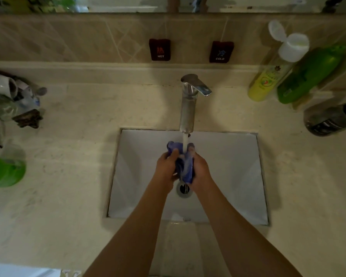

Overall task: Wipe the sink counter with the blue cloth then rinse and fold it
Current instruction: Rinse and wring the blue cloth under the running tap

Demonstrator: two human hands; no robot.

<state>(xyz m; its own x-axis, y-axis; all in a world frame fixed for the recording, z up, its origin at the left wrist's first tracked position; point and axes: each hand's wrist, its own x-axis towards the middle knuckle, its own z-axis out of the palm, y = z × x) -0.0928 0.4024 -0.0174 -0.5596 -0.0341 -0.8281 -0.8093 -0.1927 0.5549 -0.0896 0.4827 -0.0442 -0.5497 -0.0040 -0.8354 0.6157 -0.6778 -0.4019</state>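
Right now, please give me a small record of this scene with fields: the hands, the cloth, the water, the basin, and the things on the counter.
left hand: closed on the blue cloth
right hand: closed on the same cloth
cloth: bunched between both hands, over the drain
water: running from the faucet onto the cloth
basin: white sink, set in a beige counter
counter right: yellow bottle, green bottle, dark bottle
wall: HOT label, COLD label
task stage: rinsing; folding not yet done

Faucet (187, 108) overhangs the sink (238, 176); bottles (308, 76) crowd its right.
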